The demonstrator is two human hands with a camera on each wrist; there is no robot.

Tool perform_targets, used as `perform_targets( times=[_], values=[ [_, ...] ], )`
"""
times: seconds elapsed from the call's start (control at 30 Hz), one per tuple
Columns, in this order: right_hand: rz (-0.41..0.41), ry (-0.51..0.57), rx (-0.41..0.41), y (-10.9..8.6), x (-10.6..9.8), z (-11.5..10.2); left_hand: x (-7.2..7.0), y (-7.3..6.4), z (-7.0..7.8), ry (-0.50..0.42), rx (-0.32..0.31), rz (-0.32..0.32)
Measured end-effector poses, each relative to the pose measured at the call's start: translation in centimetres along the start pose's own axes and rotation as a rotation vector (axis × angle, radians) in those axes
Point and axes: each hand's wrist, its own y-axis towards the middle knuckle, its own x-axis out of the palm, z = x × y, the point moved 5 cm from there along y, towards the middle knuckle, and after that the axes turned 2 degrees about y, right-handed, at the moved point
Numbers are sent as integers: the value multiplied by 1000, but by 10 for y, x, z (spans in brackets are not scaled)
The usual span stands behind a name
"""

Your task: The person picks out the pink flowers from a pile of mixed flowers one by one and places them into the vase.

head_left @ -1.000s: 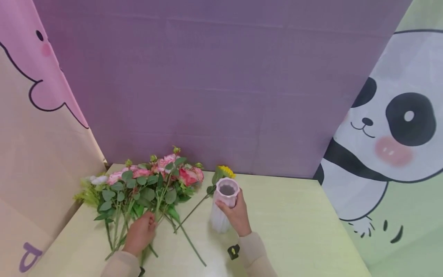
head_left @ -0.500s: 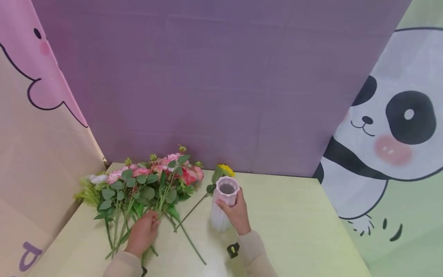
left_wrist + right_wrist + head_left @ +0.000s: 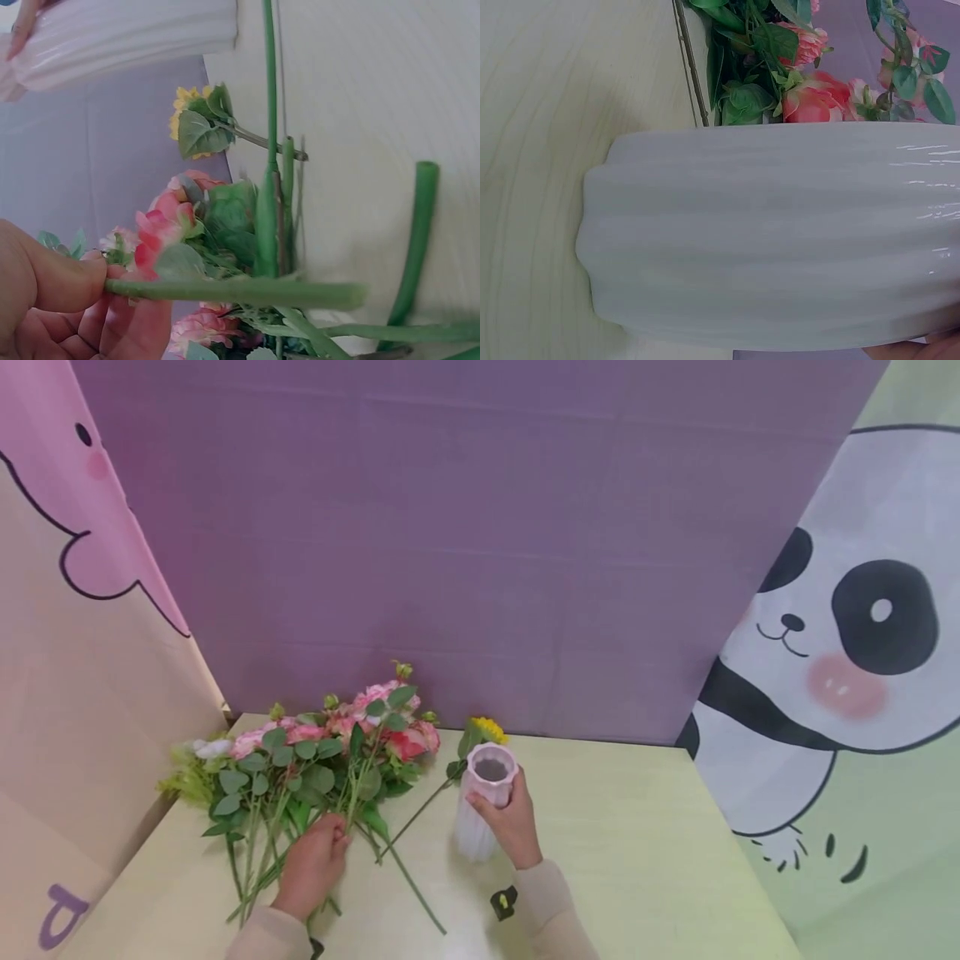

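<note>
My left hand (image 3: pixel 313 867) pinches the green stem (image 3: pixel 232 292) of a pink artificial flower (image 3: pixel 382 692) between thumb and fingers. The stem's cut end sticks out past the thumb in the left wrist view. Its bloom and bud rise over the heap of pink, red and white flowers (image 3: pixel 318 777) on the table's left. My right hand (image 3: pixel 516 820) grips a pale pink fluted vase (image 3: pixel 474 835) near its mouth. Standing upright on the table, the vase shows a dark interior with no stems in it.
A single yellow sunflower (image 3: pixel 490 729) lies behind the vase, its stem slanting toward the front left. Loose green stems (image 3: pixel 416 889) spread toward the table's near side. A purple backdrop (image 3: pixel 480 568) closes off the back of the pale table (image 3: pixel 637 843).
My left hand has shifted slightly right and up, and the pinched flower's head has risen up and right above the heap. The right hand and vase have stayed in place.
</note>
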Motion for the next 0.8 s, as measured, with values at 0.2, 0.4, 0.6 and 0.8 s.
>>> perform_targets(
  times=[0.2,0.4,0.6,0.8],
  values=[
    [0,-2,-16,1,-1,0,-2,-1,6,3,-2,-8],
    [-19,11,-30,1,-1,1,-2,-3,8,-5,-6,-4],
    [-53,59,-27,0,-2,4,-3,-5,10,-7,9,24],
    [-2,-1,-13,-14,-8,-6,-6,-7,12,-8,33,61]
  ],
)
